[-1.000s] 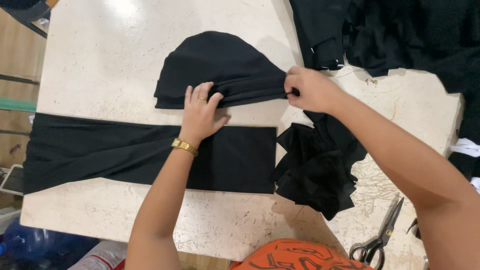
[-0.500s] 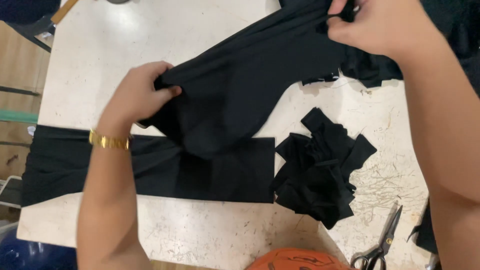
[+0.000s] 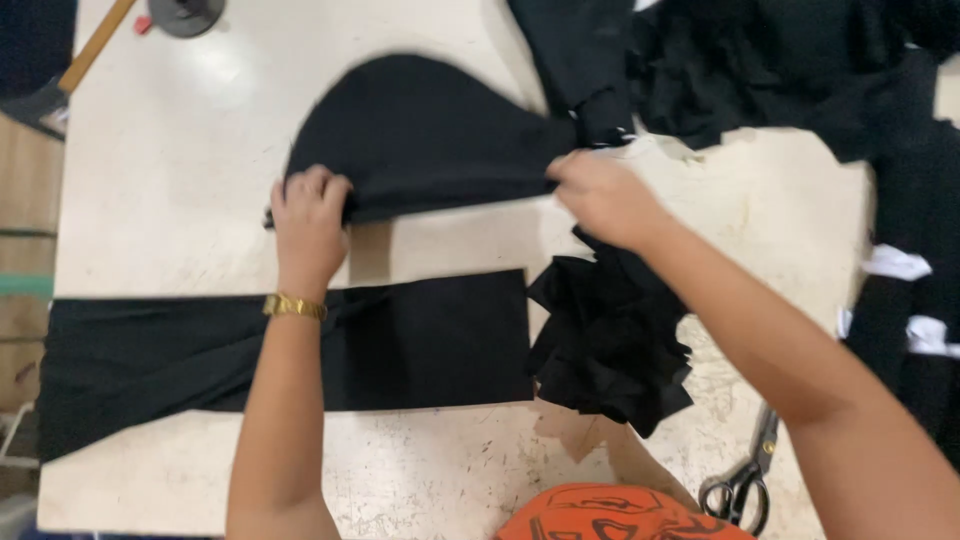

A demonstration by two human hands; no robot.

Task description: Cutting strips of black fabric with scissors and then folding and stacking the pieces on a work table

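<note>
A curved, dome-shaped piece of black fabric [image 3: 420, 135] lies flat on the white table [image 3: 180, 150]. My left hand [image 3: 308, 215], with a gold bracelet at the wrist, pinches its lower left corner. My right hand [image 3: 600, 195] grips its lower right corner, and the bottom edge is stretched straight between them. Below my hands lies a long rectangular strip of black fabric [image 3: 290, 350] across the table's left side.
A heap of black fabric offcuts [image 3: 610, 340] sits right of the strip. More black cloth [image 3: 760, 70] is piled at the top right. Scissors [image 3: 745, 480] lie near the front edge. A round dark object [image 3: 185, 15] and a wooden handle [image 3: 95, 45] are at top left.
The curved piece was flat, then lifted and held up between both hands, and now lies spread flat again, further up the table. Both hands came back down to its corners.
</note>
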